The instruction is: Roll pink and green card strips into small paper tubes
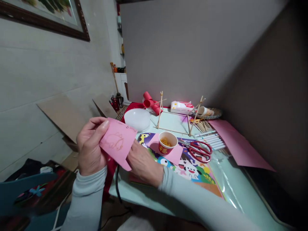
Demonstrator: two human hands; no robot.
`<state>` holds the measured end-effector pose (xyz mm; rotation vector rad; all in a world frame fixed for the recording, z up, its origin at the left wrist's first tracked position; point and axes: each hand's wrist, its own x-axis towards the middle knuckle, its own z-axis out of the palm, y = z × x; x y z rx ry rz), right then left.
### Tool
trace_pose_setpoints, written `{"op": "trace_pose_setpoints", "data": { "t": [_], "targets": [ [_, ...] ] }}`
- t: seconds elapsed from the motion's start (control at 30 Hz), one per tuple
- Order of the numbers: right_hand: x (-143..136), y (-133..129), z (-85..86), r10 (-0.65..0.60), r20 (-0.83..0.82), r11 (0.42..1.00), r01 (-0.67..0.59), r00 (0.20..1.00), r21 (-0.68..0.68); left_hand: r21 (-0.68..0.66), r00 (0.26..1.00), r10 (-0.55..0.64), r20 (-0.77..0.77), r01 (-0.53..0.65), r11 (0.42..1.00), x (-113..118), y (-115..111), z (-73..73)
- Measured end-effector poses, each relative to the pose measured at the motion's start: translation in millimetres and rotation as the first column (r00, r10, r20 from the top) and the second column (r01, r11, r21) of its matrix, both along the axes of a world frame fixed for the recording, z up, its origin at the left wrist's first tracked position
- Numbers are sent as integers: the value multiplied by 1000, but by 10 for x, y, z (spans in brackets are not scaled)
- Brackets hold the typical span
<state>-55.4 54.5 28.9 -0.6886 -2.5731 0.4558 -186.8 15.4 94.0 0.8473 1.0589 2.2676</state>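
Observation:
My left hand (92, 146) grips a piece of pink paper (117, 141) between thumb and fingers. A line drawing that looks like an animal is on the side facing me. Close behind the paper's right edge is my right hand (144, 162), its fingers curled and partly hidden by the sheet; what they hold, if anything, is hidden. A red and white paper cup (166, 149) with yellow rubber-band-like loops inside stands to the right on another pink sheet (176, 156). Red-handled scissors (197, 150) lie beside the cup.
A colourful cartoon mat (204, 178) covers part of the table (158, 202). Farther back are a white bowl (137, 118), red paper cups (151, 102), a stick frame (174, 130) and a tissue pack (182, 107). Markers (211, 139) and a large pink sheet (238, 144) lie right.

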Motion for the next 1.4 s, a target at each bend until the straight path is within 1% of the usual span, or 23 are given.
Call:
{"op": "trace_pose_setpoints", "data": {
  "t": [0.07, 0.1, 0.13, 0.17, 0.2, 0.23, 0.27, 0.3, 0.33, 0.37, 0.47, 0.53, 0.6, 0.63, 0.67, 0.73, 0.8, 0.87, 0.97, 1.1, 1.17, 1.27, 1.4],
  "targets": [
    [268, -64, 54, -24, -148, 984, -3, 989, -180, 39, 1000, -1, 18, 0, 999, 136, 64, 42],
    [401, -91, 67, -77, -228, 940, -6, 971, -341, 62, 1000, 3, 25, -5, 998, 208, 92, 62],
    [529, -113, 70, -140, -306, 845, -48, 942, -533, 87, 999, 9, 31, -12, 996, 284, 116, 77],
    [649, -128, 67, -202, -378, 679, -149, 903, -719, 112, 999, 15, 35, -18, 994, 366, 139, 84],
    [758, -136, 60, -262, -430, 473, -274, 864, -838, 132, 999, 14, 35, -19, 991, 454, 159, 80],
    [859, -138, 52, -315, -467, 274, -391, 826, -878, 143, 1000, 5, 31, -10, 990, 545, 176, 65],
    [952, -135, 47, -360, -492, 139, -476, 793, -868, 143, 1000, -14, 21, 11, 990, 636, 191, 40],
    [1039, -125, 48, -392, -511, 88, -521, 765, -849, 132, 999, -42, 8, 40, 990, 724, 201, 6],
    [1123, -111, 54, -412, -523, 107, -531, 746, -841, 112, 997, -75, -9, 76, 991, 803, 207, -34],
    [1205, -91, 65, -426, -529, 164, -512, 734, -843, 83, 993, -115, -26, 116, 990, 872, 209, -76],
    [1436, -10, 101, -464, -515, 353, -383, 720, -854, 3, 975, -215, -61, 215, 977, 1001, 194, -186],
    [1561, 55, 97, -500, -514, 507, -246, 697, -826, -74, 955, -282, -92, 276, 958, 1032, 177, -234],
    [1647, 114, 56, -521, -532, 685, -45, 667, -727, -213, 916, -373, -145, 340, 916, 1043, 167, -272],
    [1675, 136, 25, -522, -542, 754, 60, 659, -654, -288, 893, -416, -171, 359, 888, 1046, 168, -291],
    [1695, 151, -7, -517, -550, 806, 157, 656, -570, -352, 872, -449, -196, 365, 862, 1047, 173, -312],
    [1717, 160, -61, -487, -572, 870, 306, 660, -387, -421, 845, -480, -237, 356, 834, 1047, 194, -362],
    [1728, 148, -88, -419, -604, 903, 378, 677, -203, -449, 830, -488, -271, 340, 826, 1040, 218, -418],
    [1741, 129, -90, -339, -629, 919, 391, 700, -61, -479, 818, -498, -287, 328, 814, 1023, 234, -468],
    [1770, 106, -89, -263, -634, 928, 370, 727, 38, -530, 815, -507, -282, 308, 790, 985, 231, -517],
    [1797, 93, -123, -241, -615, 933, 354, 751, 65, -618, 814, -533, -230, 301, 726, 944, 214, -550],
    [1794, 84, -130, -250, -612, 934, 354, 750, 52, -623, 819, -520, -242, 279, 730, 936, 216, -575],
    [1771, 51, -100, -264, -606, 936, 350, 750, 26, -599, 845, -471, -254, 245, 762, 923, 212, -635],
    [1748, -37, -31, -266, -564, 948, 318, 782, -6, -580, 848, -492, -197, 304, 756, 879, 153, -731]
  ]
}}
